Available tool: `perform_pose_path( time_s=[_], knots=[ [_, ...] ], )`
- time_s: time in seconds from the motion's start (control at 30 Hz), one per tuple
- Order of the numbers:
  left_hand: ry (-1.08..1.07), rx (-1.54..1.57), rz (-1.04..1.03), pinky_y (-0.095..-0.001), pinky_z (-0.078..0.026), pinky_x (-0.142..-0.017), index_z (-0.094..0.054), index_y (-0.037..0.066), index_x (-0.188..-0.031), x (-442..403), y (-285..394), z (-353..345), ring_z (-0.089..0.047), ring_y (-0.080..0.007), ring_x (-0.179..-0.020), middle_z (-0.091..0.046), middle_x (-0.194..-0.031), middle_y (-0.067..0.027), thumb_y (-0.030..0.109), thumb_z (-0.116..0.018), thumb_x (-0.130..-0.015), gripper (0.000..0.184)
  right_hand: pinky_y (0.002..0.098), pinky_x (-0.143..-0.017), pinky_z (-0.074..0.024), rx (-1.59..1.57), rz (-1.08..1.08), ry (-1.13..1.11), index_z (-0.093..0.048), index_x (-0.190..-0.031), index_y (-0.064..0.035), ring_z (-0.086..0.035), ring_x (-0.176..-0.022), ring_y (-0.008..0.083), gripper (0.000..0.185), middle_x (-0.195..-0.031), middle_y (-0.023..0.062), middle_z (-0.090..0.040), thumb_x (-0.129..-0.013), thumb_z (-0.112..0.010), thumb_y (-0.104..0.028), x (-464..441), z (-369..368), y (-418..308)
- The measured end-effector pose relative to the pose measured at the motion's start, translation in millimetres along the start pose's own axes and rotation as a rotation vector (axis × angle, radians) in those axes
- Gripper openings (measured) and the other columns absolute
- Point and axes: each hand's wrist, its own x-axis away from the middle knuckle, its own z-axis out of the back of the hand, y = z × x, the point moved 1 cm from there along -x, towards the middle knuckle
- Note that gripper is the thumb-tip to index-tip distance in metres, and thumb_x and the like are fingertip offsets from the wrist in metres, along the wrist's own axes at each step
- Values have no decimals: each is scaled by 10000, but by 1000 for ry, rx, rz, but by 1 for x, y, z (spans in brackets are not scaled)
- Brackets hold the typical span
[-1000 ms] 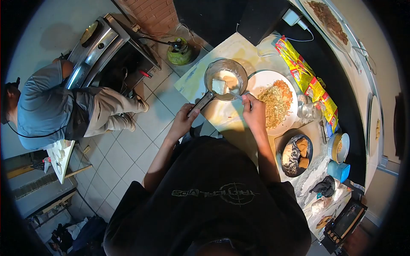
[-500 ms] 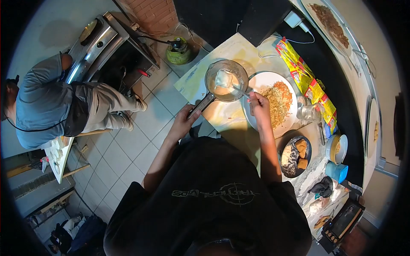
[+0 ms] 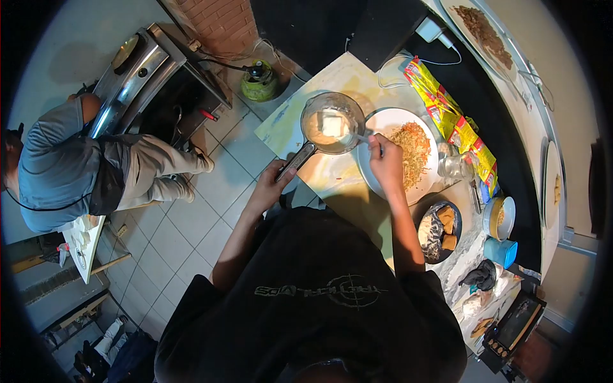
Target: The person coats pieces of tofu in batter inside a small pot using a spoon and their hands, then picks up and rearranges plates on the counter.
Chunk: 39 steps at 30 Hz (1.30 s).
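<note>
My left hand (image 3: 277,178) is closed round the dark handle of a round pan (image 3: 308,142) above the table corner. In the pan, a white square piece (image 3: 332,126) sits in a creamy tan batter. My right hand (image 3: 386,159) grips a utensil (image 3: 361,137), its tip inside the pan at the right of the white piece. Beneath and beside this hand lies a white plate (image 3: 375,177) of shredded, crumbly food (image 3: 414,153), partly orange.
Right of the plate are yellow packets (image 3: 440,105), glass jars (image 3: 455,167) and a dark bowl (image 3: 437,231) with brown pieces. A blue container (image 3: 501,253) stands farther down. At the left, another person (image 3: 57,159) bends near a metal stove (image 3: 131,86). A green gas cylinder (image 3: 259,83) stands behind.
The white piece has shifted within the pan and now lies flatter in the batter. My right hand has moved slightly right, with the utensil. The whole view has shifted slightly.
</note>
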Motion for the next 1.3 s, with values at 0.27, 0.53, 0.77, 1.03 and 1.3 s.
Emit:
perform_pose_path(
  time_s=[0.27,0.53,0.77,1.03,1.3],
  knots=[
    [12,70,-25,-286,-426,-853,-551,-1,-1153,3,4,-2,-547,-136,-937,-603,-947,-61,347,-592,-956,402,474,-631,-516,297,155,-140,-679,-903,-26,-639,-688,403,192,-779,222,-656,-920,-545,-162,3,-11,-26],
    [-5,47,-36,-277,-424,-846,-547,3,-1162,3,0,-2,-542,-131,-932,-604,-937,-56,375,-595,-949,431,483,-581,-502,320,226,-139,-648,-901,-41,-637,-652,397,129,-764,235,-646,-903,-572,-145,11,-21,-31],
    [-13,80,8,-308,-431,-889,-566,-29,-1161,3,5,-1,-537,-166,-981,-579,-1043,-95,335,-614,-943,427,464,-590,-526,356,199,-207,-633,-905,-13,-653,-663,372,145,-798,218,-654,-890,-556,-135,7,-22,-35],
    [-30,75,21,-306,-431,-887,-562,-27,-1171,2,2,-1,-530,-159,-987,-577,-1048,-91,328,-611,-946,423,491,-592,-519,307,190,-216,-643,-928,-34,-639,-640,402,164,-715,221,-648,-909,-549,-167,4,-30,-39],
    [-30,92,28,-302,-429,-890,-563,-27,-1171,1,1,-1,-536,-156,-984,-579,-1060,-90,318,-617,-943,417,442,-615,-493,-59,-28,-151,-684,-875,26,-627,-657,418,212,-711,271,-612,-910,-552,-138,-7,-27,-1]
  ],
)
